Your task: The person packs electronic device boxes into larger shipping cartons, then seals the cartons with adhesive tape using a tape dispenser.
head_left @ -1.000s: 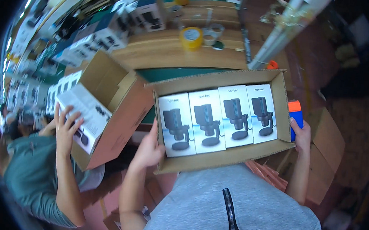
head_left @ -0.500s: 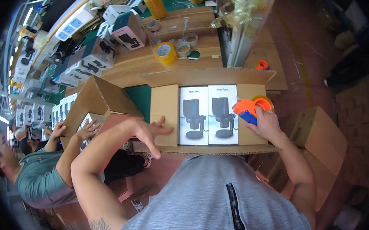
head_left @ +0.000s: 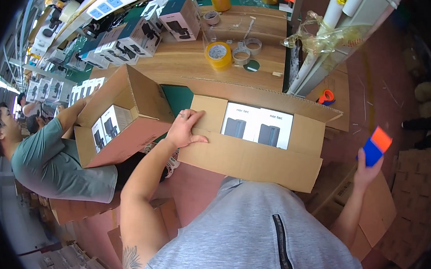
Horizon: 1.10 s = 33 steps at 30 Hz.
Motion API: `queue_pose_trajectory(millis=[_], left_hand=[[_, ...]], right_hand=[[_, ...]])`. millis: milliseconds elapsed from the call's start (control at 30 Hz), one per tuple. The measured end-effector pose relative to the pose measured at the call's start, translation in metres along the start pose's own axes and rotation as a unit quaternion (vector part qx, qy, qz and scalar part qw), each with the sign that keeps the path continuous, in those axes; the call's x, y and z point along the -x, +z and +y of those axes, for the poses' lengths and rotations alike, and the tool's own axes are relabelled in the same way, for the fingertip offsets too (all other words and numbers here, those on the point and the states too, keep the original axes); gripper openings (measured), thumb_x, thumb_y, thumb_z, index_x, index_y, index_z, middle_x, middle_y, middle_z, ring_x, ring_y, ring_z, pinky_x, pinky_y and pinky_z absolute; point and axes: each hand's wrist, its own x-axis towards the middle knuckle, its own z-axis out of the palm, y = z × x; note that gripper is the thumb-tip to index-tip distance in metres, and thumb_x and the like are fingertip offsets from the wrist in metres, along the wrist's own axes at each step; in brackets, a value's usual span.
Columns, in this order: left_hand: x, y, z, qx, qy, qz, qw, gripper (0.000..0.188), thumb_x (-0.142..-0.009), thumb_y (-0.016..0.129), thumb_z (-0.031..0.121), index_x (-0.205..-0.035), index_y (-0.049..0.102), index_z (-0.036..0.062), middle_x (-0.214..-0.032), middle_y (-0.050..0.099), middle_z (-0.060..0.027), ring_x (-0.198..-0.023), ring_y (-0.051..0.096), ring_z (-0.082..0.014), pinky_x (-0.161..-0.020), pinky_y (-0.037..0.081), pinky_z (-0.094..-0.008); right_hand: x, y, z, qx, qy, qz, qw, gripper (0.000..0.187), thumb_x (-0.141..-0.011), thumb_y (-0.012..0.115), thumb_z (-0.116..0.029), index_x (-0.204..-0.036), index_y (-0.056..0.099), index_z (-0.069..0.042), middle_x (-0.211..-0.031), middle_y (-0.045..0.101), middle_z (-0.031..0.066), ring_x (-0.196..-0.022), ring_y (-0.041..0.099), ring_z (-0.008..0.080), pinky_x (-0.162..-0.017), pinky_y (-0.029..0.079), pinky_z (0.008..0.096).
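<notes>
An open cardboard carton [head_left: 253, 162] stands in front of me, its front flap folded inward over the lower part of two white boxes with pictured microphones [head_left: 240, 122]. Its back flap stands up, and the two end flaps lie inward. My left hand [head_left: 186, 127] rests on the carton's left end, fingers on the end flap and thumb apart on the front flap. Off to the right of the carton, my right hand [head_left: 368, 171] is closed around an orange and blue tape dispenser [head_left: 377, 147]. The hand partly hides the dispenser.
At left, a person in a green shirt [head_left: 69, 159] is beside another carton [head_left: 119, 123] holding white boxes. Tape rolls [head_left: 218, 56] and product boxes [head_left: 179, 22] lie on the wooden bench [head_left: 253, 24]. A pole [head_left: 321, 47] rises behind; cartons [head_left: 377, 211] stand right.
The front flap has folded inward over the boxes. My left hand has settled on the left end flap. My right hand has moved away to the right with the tape dispenser.
</notes>
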Motion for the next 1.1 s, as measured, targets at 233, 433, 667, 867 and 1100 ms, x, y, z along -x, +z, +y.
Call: queue_pose_trajectory(millis=[233,433,667,867,1100], left_hand=[[0.010,0.022,0.015,0.050,-0.126,0.107,0.985,0.098,-0.066,0.079,0.056,-0.140,0.040,0.0047,-0.136,0.044,-0.0212,-0.125,0.043,-0.0410,-0.104,0.039,-0.0443],[0.014,0.028,0.033,0.236,-0.278,0.101,0.926,0.127,-0.068,0.083,0.047,-0.152,-0.001,0.0047,-0.154,0.020,-0.0268,-0.137,0.033,-0.0412,-0.111,0.033,-0.0408],[-0.012,0.042,0.089,0.307,-0.303,0.283,0.856,0.133,-0.060,0.089,0.039,-0.152,-0.001,0.0040,-0.155,0.012,-0.0285,-0.139,0.029,-0.0432,-0.113,0.029,-0.0466],[-0.044,0.051,0.088,-0.049,-0.029,0.404,0.913,0.105,-0.068,0.082,0.038,-0.151,0.023,0.0115,-0.153,0.016,-0.0288,-0.141,0.018,-0.0498,-0.112,0.012,-0.0633],[-0.070,0.031,0.128,0.014,-0.028,0.314,0.949,0.071,-0.071,0.070,0.046,-0.128,0.053,0.0076,-0.136,0.045,-0.0189,-0.131,0.039,-0.0388,-0.112,0.022,-0.0584]], right_hand=[[-0.098,0.117,0.026,0.060,0.061,0.027,0.996,0.048,-0.077,0.082,-0.033,-0.104,0.063,0.001,-0.096,0.067,0.0073,-0.086,0.062,0.0149,-0.081,0.049,0.0307],[-0.061,0.135,0.005,-0.055,0.147,-0.219,0.963,0.043,-0.081,0.079,-0.025,-0.113,0.062,-0.003,-0.098,0.065,0.0011,-0.086,0.060,0.0111,-0.080,0.047,0.0280],[-0.051,0.051,0.061,0.169,-0.064,-0.203,0.962,0.068,-0.084,0.076,-0.021,-0.136,0.041,0.005,-0.120,0.057,0.0161,-0.109,0.056,0.0236,-0.095,0.043,0.0358],[-0.053,0.041,0.058,0.185,-0.084,-0.279,0.938,0.069,-0.083,0.075,-0.021,-0.136,0.039,0.005,-0.119,0.058,0.0207,-0.108,0.058,0.0303,-0.094,0.044,0.0386],[-0.071,0.041,0.033,0.196,-0.090,-0.378,0.900,0.071,-0.077,0.079,-0.020,-0.133,0.042,0.004,-0.116,0.060,0.0234,-0.107,0.060,0.0352,-0.092,0.046,0.0414]])
